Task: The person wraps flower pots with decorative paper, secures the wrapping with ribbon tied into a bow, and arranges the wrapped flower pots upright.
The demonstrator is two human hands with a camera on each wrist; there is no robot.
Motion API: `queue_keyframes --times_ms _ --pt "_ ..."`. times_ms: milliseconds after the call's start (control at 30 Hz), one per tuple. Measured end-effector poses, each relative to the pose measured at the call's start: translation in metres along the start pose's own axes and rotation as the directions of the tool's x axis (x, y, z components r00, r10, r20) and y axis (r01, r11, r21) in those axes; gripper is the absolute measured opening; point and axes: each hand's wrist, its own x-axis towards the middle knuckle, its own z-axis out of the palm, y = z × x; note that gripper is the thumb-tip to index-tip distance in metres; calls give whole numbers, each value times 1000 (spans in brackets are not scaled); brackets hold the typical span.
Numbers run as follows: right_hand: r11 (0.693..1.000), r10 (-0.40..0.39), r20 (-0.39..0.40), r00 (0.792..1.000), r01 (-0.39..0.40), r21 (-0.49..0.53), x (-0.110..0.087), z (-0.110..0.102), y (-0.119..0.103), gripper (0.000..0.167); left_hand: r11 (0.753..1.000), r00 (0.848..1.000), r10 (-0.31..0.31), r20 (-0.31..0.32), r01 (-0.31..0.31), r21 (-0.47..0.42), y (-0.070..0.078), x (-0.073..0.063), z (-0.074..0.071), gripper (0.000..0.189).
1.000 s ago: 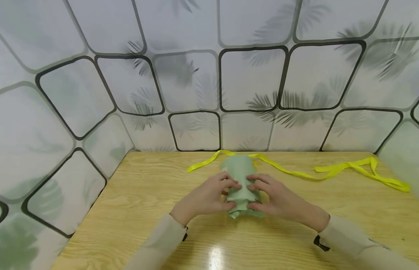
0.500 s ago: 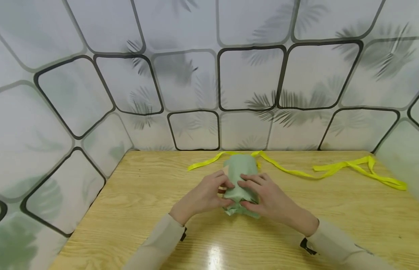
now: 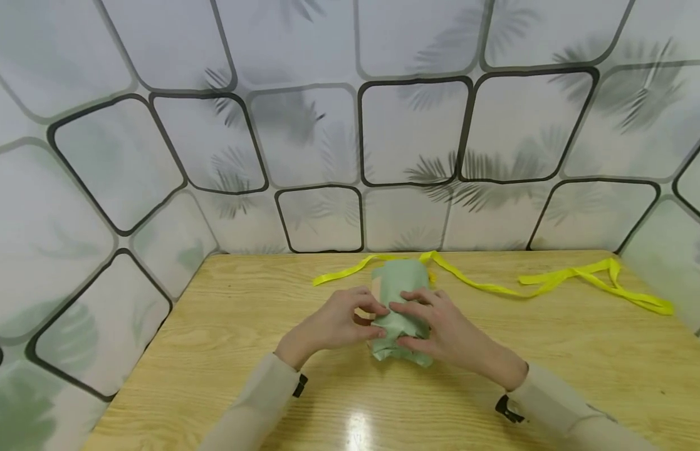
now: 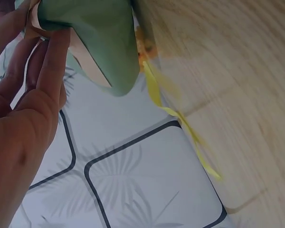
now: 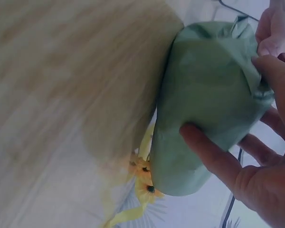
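Note:
A rounded bundle in green wrapping paper (image 3: 404, 282) lies at the back middle of the table, its near end crumpled and folded. My left hand (image 3: 337, 321) is at the bundle's near left side, thumb and fingertips pinching the paper's edge. Over the top right, my right hand (image 3: 448, 332) holds the bundle with bent fingers, its thumb at the crumpled folds. In the left wrist view a beige strip (image 4: 90, 59) shows along the green paper. The right wrist view has the right fingers spread over the smooth paper (image 5: 199, 90). What is inside the paper is hidden.
A long yellow ribbon (image 3: 485, 287) runs behind the bundle and lies looped at the table's right. Small orange-yellow flowers (image 5: 146, 176) are beside the bundle's far end. The wooden table (image 3: 242, 319) meets a patterned wall covering (image 3: 321, 219) at the back.
The right hand has moved left over the bundle, its fingers now nearer the middle. The left hand has shifted slightly left, and the beige strip at the bundle's left shows more.

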Motion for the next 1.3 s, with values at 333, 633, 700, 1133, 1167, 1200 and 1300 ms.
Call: queue_keyframes --times_ms 333,633,700,1133,1167,1200,1300 --pt "999 41 -22 999 -40 35 6 2 -3 45 997 997 -77 3 77 -27 -4 1 -13 26" --pt "998 61 -24 998 -60 23 9 3 -5 42 878 961 -273 -50 270 394 -58 5 -53 39" --pt "998 63 -20 998 -62 29 9 4 -5 42 829 943 -334 -3 295 475 -68 5 -54 38" --pt "998 63 -21 998 -63 25 8 4 -4 43 659 793 -600 -107 566 495 -69 -31 -90 49" --pt "998 64 -22 998 -63 25 8 4 -4 43 658 788 -606 -106 572 491 -70 -36 -94 50" --pt "998 64 -22 998 -64 25 8 4 -4 43 653 782 -615 -102 578 489 -70 -41 -98 50" --pt "998 62 -24 998 -62 24 8 3 -4 43 633 756 -647 -97 604 485 -69 -57 -109 53"
